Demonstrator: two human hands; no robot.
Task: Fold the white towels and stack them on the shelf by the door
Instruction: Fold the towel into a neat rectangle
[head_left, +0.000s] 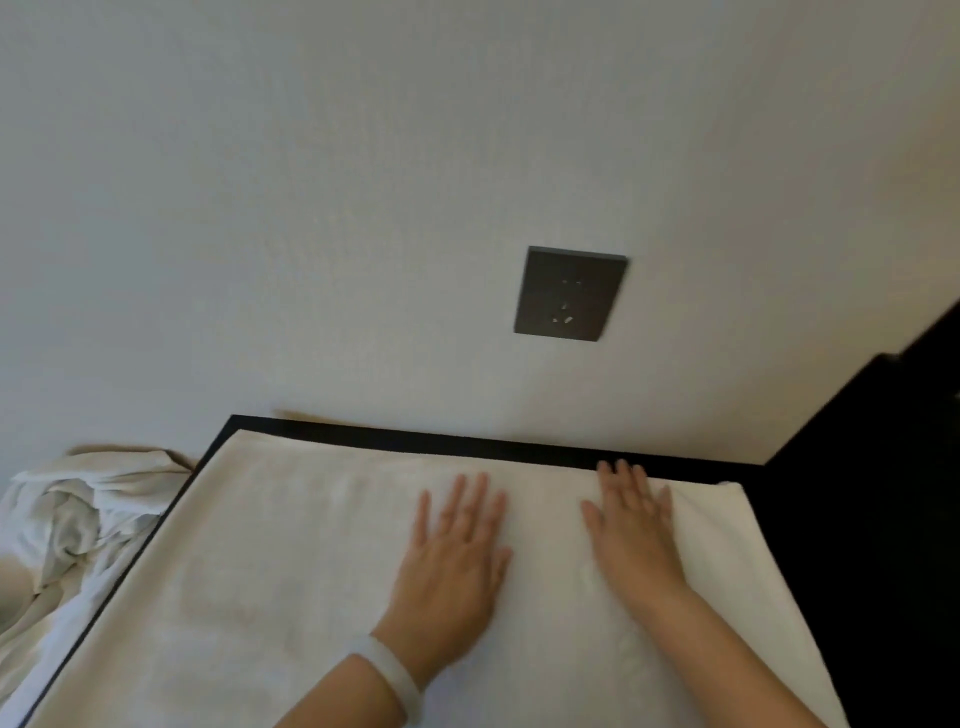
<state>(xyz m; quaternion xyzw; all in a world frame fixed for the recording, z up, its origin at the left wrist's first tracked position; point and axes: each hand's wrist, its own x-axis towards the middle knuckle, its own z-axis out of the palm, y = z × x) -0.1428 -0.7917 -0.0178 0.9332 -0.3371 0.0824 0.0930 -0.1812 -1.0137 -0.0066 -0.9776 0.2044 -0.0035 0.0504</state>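
Observation:
A white towel (270, 571) lies spread flat over a black-edged table top (415, 431) against the wall. My left hand (454, 561) lies flat on the towel's middle, fingers straight and slightly spread, a pale bangle on its wrist. My right hand (636, 530) presses flat on the towel further right, fingertips close to the towel's far edge. Neither hand holds anything.
A crumpled heap of white cloth (72, 519) lies left of the table, lower down. A dark wall socket (569, 293) sits on the white wall above the table. Dark furniture (883, 493) stands to the right.

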